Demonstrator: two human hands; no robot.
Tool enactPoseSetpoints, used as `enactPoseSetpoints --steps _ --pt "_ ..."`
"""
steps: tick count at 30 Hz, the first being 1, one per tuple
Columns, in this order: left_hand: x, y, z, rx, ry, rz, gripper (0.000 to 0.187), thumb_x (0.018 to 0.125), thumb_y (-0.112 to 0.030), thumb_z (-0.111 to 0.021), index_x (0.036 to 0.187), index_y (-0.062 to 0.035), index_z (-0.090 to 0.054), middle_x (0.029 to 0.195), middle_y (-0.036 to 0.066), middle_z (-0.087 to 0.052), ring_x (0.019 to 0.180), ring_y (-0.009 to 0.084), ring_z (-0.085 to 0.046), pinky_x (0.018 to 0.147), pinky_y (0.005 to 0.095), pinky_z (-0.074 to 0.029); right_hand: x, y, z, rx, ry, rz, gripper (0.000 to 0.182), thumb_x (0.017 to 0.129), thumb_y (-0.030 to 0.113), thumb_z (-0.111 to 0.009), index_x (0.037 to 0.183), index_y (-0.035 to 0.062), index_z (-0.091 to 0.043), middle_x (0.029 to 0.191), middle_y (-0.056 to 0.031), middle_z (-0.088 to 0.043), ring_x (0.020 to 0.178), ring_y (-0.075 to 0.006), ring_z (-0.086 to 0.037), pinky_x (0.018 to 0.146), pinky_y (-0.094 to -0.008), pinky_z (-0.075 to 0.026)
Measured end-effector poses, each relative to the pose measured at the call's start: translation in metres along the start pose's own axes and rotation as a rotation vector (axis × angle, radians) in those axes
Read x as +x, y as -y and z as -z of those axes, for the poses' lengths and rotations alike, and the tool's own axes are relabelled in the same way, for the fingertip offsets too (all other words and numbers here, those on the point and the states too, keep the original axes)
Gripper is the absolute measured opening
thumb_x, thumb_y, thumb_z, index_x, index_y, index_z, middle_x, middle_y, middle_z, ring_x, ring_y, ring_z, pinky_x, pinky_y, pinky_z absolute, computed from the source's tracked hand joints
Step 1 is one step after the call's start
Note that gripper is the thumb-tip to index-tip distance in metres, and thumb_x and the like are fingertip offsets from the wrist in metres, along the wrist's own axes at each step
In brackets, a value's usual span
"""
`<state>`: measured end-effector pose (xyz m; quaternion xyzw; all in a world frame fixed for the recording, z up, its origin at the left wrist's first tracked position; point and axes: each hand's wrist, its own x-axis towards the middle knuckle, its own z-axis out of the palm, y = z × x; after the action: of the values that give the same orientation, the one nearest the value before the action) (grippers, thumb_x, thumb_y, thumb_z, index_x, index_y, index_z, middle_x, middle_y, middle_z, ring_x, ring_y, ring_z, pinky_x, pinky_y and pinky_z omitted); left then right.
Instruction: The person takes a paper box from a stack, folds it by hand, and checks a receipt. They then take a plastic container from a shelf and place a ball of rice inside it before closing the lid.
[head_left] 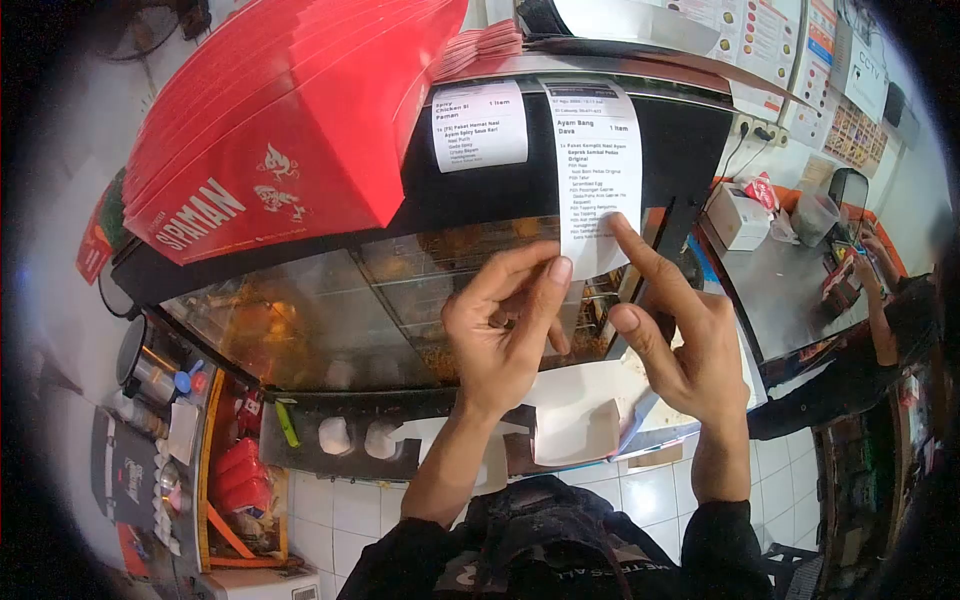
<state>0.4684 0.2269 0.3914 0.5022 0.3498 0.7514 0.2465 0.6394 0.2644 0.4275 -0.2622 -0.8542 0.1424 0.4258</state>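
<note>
A long printed receipt (592, 165) hangs from the top edge of a dark display case (400, 205), its lower end curling forward. My left hand (502, 335) pinches the receipt's lower left edge, thumb in front and fingers behind it. The index fingertip of my right hand (692, 345) rests on the lower printed lines, the thumb held apart below. To the left of this slip hangs a shorter receipt (480, 128). Behind the case's glass, fried food (270, 325) shows in blurred golden patches.
Red folded cartons (290, 120) are stacked atop the case at left. Below stand an open white box (577, 432), two round white lumps (335, 435) and a green-handled tool (287, 424). Another person's arm (880, 310) is at the steel counter (780, 300) on the right.
</note>
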Motion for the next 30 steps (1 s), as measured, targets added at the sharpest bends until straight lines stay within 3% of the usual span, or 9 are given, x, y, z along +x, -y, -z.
enactPoseSetpoints --steps 2,6,9,11,14,18,20,27,30 --pt "0.0007 0.0046 -0.0005 0.014 -0.042 -0.006 0.023 0.093 -0.013 -0.068 0.107 0.0045 -0.064 0.08 0.008 -0.07 0.044 0.0081 -0.056 0.039 0.0199 -0.036 0.0003 -0.0001 -0.001 0.001 -0.004 0.008 0.057 0.091 0.029 -0.069 0.141 0.0067 -0.052 0.077 -0.0144 -0.071 0.068 -0.0294 -0.067 0.072 -0.0363 -0.05" --pt "0.0013 0.0032 0.0009 0.023 -0.028 -0.025 0.023 0.093 -0.013 -0.068 0.107 0.0046 -0.064 0.078 0.007 -0.069 0.044 0.0083 -0.056 0.039 0.02 -0.036 0.0011 -0.0005 -0.0008 0.003 -0.009 0.012 0.057 0.091 0.03 -0.068 0.141 0.0065 -0.052 0.078 -0.015 -0.071 0.068 -0.0302 -0.068 0.07 -0.0367 -0.051" --pt "0.0009 0.0003 0.0033 0.028 0.009 0.007 0.021 0.095 -0.01 -0.066 0.111 0.0041 -0.066 0.088 0.009 -0.071 0.056 0.0058 -0.058 0.044 0.02 -0.045 0.0013 -0.0022 -0.002 0.008 -0.01 0.02 0.057 0.092 0.031 -0.068 0.141 0.0063 -0.052 0.08 -0.0162 -0.071 0.069 -0.0312 -0.069 0.068 -0.0373 -0.051" --pt "0.0013 0.0006 0.0035 0.031 0.014 -0.001 0.021 0.095 -0.01 -0.065 0.111 0.0043 -0.066 0.088 0.009 -0.071 0.055 0.006 -0.058 0.044 0.0201 -0.045 0.0011 -0.0049 -0.0047 0.024 -0.055 0.054 0.056 0.094 0.031 -0.065 0.141 0.0027 -0.052 0.055 -0.0047 -0.054 0.049 -0.0115 -0.047 0.055 -0.027 -0.041" --pt "0.0026 0.0049 0.0 0.009 -0.022 -0.026 0.022 0.093 -0.012 -0.068 0.107 0.0048 -0.064 0.077 0.008 -0.069 0.043 0.0087 -0.056 0.039 0.02 -0.035 0.0017 -0.0053 -0.0047 0.023 -0.065 0.067 0.056 0.094 0.031 -0.065 0.141 0.0028 -0.052 0.056 -0.0053 -0.055 0.051 -0.0115 -0.047 0.055 -0.0269 -0.041" --pt "0.0023 0.0054 -0.0004 0.013 -0.022 -0.009 0.022 0.093 -0.011 -0.068 0.107 0.0046 -0.064 0.078 0.008 -0.069 0.043 0.0085 -0.056 0.039 0.0198 -0.035 0.0024 -0.0025 -0.0001 0.014 -0.043 0.063 0.057 0.094 0.032 -0.064 0.141 0.0027 -0.052 0.057 -0.0055 -0.055 0.052 -0.0112 -0.047 0.055 -0.0272 -0.041" --pt "0.0027 0.0056 -0.0009 0.022 -0.026 -0.019 0.021 0.093 -0.011 -0.068 0.107 0.0042 -0.064 0.079 0.007 -0.07 0.044 0.0083 -0.056 0.039 0.0195 -0.035 0.0025 0.001 0.0036 0.022 0.011 0.0 0.058 0.091 0.03 -0.069 0.14 0.0046 -0.052 0.079 -0.0168 -0.07 0.067 -0.0314 -0.067 0.065 -0.0372 -0.05" --pt "0.0017 0.0058 -0.0014 -0.009 -0.028 -0.005 0.021 0.093 -0.012 -0.068 0.107 0.0036 -0.064 0.081 0.007 -0.07 0.044 0.0085 -0.056 0.039 0.0195 -0.036 0.0014 0.0019 0.0032 -0.02 0.001 0.025 0.056 0.091 0.029 -0.068 0.14 0.0037 -0.053 0.076 -0.0149 -0.069 0.065 -0.0302 -0.065 0.066 -0.0356 -0.049" --pt "0.0013 0.0012 -0.0004 -0.029 -0.004 0.027 0.02 0.094 -0.007 -0.066 0.11 0.0048 -0.065 0.084 0.008 -0.07 0.053 0.0059 -0.057 0.044 0.0205 -0.044 0.0012 0.0031 0.0031 -0.05 0.017 0.048 0.057 0.091 0.03 -0.068 0.14 0.0059 -0.052 0.069 -0.0132 -0.066 0.061 -0.0291 -0.065 0.061 -0.0366 -0.049"
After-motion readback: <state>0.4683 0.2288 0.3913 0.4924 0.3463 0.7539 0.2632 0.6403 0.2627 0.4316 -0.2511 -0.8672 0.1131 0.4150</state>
